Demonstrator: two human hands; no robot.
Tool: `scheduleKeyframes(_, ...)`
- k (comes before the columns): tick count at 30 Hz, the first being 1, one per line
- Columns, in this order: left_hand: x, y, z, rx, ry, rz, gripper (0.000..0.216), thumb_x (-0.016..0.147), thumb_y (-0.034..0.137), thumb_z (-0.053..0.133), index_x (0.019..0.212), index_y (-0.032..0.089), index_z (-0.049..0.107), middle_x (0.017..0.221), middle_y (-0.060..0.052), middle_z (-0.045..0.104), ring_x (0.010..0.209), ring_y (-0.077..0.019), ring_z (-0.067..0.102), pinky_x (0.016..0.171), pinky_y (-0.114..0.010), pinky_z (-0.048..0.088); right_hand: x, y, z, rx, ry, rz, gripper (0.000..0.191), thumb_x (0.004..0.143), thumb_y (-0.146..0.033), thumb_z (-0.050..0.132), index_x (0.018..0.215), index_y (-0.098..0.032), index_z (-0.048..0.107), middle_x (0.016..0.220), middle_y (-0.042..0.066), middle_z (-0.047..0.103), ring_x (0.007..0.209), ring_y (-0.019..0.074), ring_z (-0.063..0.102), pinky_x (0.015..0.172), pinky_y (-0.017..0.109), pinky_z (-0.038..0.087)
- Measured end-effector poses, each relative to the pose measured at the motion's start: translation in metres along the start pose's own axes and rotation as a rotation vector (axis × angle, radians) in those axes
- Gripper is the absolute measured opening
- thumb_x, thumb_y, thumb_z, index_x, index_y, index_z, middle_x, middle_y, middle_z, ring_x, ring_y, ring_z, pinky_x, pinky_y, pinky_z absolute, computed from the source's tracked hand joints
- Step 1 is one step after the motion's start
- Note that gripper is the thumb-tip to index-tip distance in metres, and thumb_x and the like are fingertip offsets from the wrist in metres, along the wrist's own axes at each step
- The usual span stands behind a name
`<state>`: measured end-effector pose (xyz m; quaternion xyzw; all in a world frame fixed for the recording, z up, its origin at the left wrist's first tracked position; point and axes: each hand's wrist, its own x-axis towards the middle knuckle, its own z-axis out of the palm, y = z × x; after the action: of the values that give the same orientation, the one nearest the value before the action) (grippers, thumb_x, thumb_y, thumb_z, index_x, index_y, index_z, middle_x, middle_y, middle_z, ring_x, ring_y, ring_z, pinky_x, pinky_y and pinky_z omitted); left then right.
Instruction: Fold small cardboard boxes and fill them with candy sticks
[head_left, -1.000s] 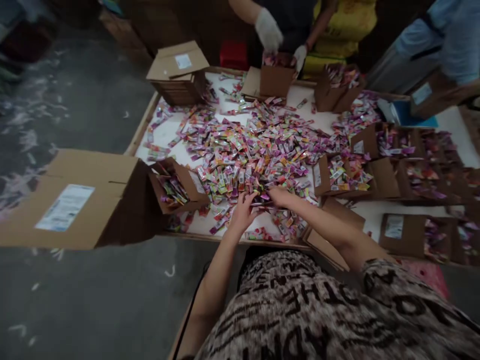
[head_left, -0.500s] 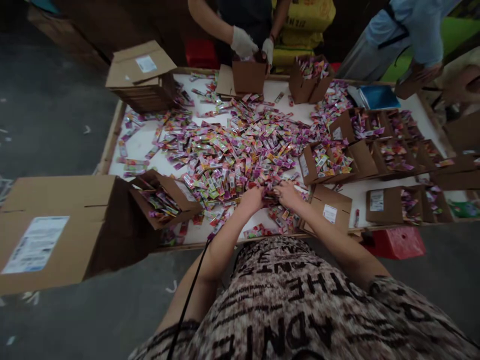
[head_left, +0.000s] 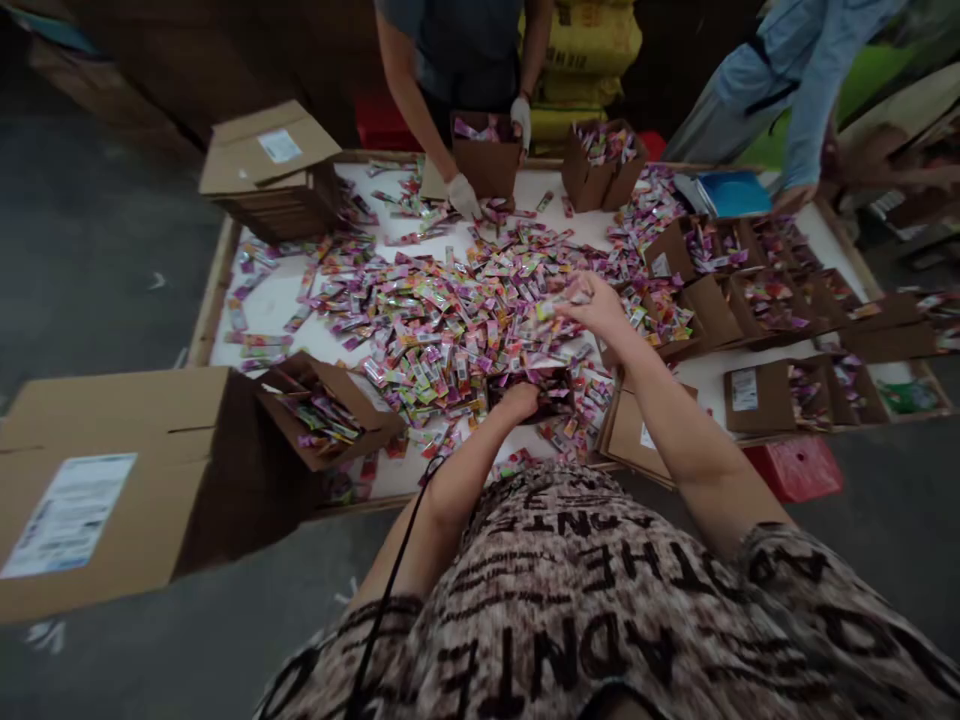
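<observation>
White table [head_left: 285, 300] of sachets [head_left: 450, 330] — left hand [head_left: 519, 400] on small box [head_left: 534, 388], right hand [head_left: 596, 303] gripping sachets.

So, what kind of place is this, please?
Probably a packing workshop or warehouse. A large table is covered with a heap of small colourful sachets, many open cardboard boxes stand partly filled around it, and a gloved co-worker sorts opposite while the person's right hand lifts sachets.
</observation>
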<state>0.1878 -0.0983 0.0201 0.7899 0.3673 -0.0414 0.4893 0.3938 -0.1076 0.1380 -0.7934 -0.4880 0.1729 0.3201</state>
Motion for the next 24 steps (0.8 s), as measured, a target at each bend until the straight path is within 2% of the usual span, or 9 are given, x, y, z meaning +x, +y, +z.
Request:
scheduleKeyframes(2, 0.0, -0.004, -0.02, 0.05, -0.022, 0.001, 0.013, 0.078, 0.021, 0.08, 0.09, 0.015, 0.079, 0.101, -0.019, 0.075, 0.108, -0.0357, 0.069, 0.099, -0.041, 0.05, -0.004, 0.01, 0.013, -0.023, 0.03, -0.014, 0.086, 0.069, -0.039, 0.088, 0.144, -0.012, 0.056, 0.138, 0.017, 0.06, 0.128, 0.0328, 0.055, 0.109, 0.045, 0.044)
scheduleKeyframes(5, -0.001, -0.021, -0.067, 0.045, 0.07, 0.016, 0.021, 0.079, 0.025, 0.076, 0.097, 0.015, 0.079, 0.096, -0.014, 0.077, 0.104, -0.0332, 0.07, 0.096, -0.038, 0.051, -0.033, 0.022, 0.049, -0.084, -0.169, -0.013, 0.094, 0.069, -0.038, 0.09, 0.15, -0.014, 0.05, 0.143, 0.021, 0.055, 0.134, 0.0356, 0.051, 0.114, 0.051, 0.04)
scheduleKeyframes(8, -0.004, -0.05, -0.111, -0.118, 0.365, -0.069, 0.031, 0.084, 0.032, 0.07, 0.107, 0.011, 0.076, 0.096, -0.013, 0.076, 0.101, -0.031, 0.071, 0.096, -0.039, 0.053, -0.067, 0.023, 0.09, -0.139, -0.376, 0.051, 0.093, 0.076, -0.035, 0.085, 0.156, -0.017, 0.042, 0.144, 0.02, 0.053, 0.131, 0.0325, 0.055, 0.111, 0.047, 0.043)
scheduleKeyframes(10, -0.005, -0.069, -0.123, -0.257, 0.624, -0.118, 0.046, 0.087, 0.038, 0.067, 0.124, 0.009, 0.068, 0.118, -0.017, 0.072, 0.114, -0.0312, 0.067, 0.105, -0.043, 0.048, -0.078, 0.019, 0.113, -0.207, -0.374, 0.142, 0.09, 0.082, -0.038, 0.08, 0.159, -0.018, 0.038, 0.144, 0.02, 0.051, 0.127, 0.03, 0.058, 0.107, 0.041, 0.047)
scheduleKeyframes(12, -0.004, -0.083, -0.117, -0.338, 0.781, -0.108, 0.072, 0.082, 0.042, 0.074, 0.143, 0.01, 0.053, 0.146, -0.022, 0.056, 0.136, -0.0325, 0.054, 0.118, -0.044, 0.037, -0.08, 0.013, 0.129, -0.276, -0.31, 0.208, 0.071, 0.091, -0.041, 0.069, 0.155, -0.019, 0.047, 0.139, 0.018, 0.054, 0.121, 0.0273, 0.062, 0.103, 0.037, 0.049)
scheduleKeyframes(15, 0.001, -0.091, -0.078, -0.374, 0.623, -0.002, 0.102, 0.066, 0.037, 0.089, 0.153, 0.013, 0.041, 0.158, -0.022, 0.042, 0.151, -0.035, 0.035, 0.126, -0.047, 0.022, -0.066, 0.006, 0.137, -0.278, -0.303, 0.155, 0.038, 0.097, -0.029, 0.055, 0.129, -0.018, 0.073, 0.121, 0.012, 0.068, 0.112, 0.0234, 0.065, 0.101, 0.033, 0.049)
scheduleKeyframes(18, 0.002, -0.089, -0.033, -0.375, 0.371, 0.075, 0.085, 0.073, 0.028, 0.081, 0.151, 0.017, 0.048, 0.15, -0.019, 0.053, 0.146, -0.0344, 0.042, 0.123, -0.05, 0.028, -0.042, 0.007, 0.119, -0.136, -0.247, 0.124, 0.03, 0.09, -0.02, 0.056, 0.108, -0.018, 0.081, 0.103, 0.007, 0.076, 0.101, 0.0215, 0.068, 0.097, 0.032, 0.051)
scheduleKeyframes(22, -0.012, -0.082, -0.008, -0.138, 0.476, 0.019, 0.067, 0.086, 0.024, 0.068, 0.151, 0.023, 0.052, 0.159, -0.02, 0.041, 0.151, -0.0385, 0.033, 0.121, -0.06, 0.027, -0.015, 0.019, 0.065, 0.016, 0.132, 0.108, 0.038, 0.091, -0.033, 0.059, 0.122, -0.017, 0.074, 0.115, 0.009, 0.073, 0.104, 0.0236, 0.067, 0.095, 0.036, 0.053)
scheduleKeyframes(24, -0.021, -0.076, -0.01, 0.012, 0.482, 0.112, 0.06, 0.088, 0.028, 0.07, 0.147, 0.029, 0.058, 0.168, -0.016, 0.029, 0.157, -0.0408, 0.018, 0.122, -0.066, 0.016, -0.019, 0.024, 0.049, -0.029, 0.174, 0.047, 0.043, 0.091, -0.035, 0.061, 0.128, -0.015, 0.069, 0.125, 0.013, 0.069, 0.111, 0.0251, 0.064, 0.098, 0.039, 0.052)
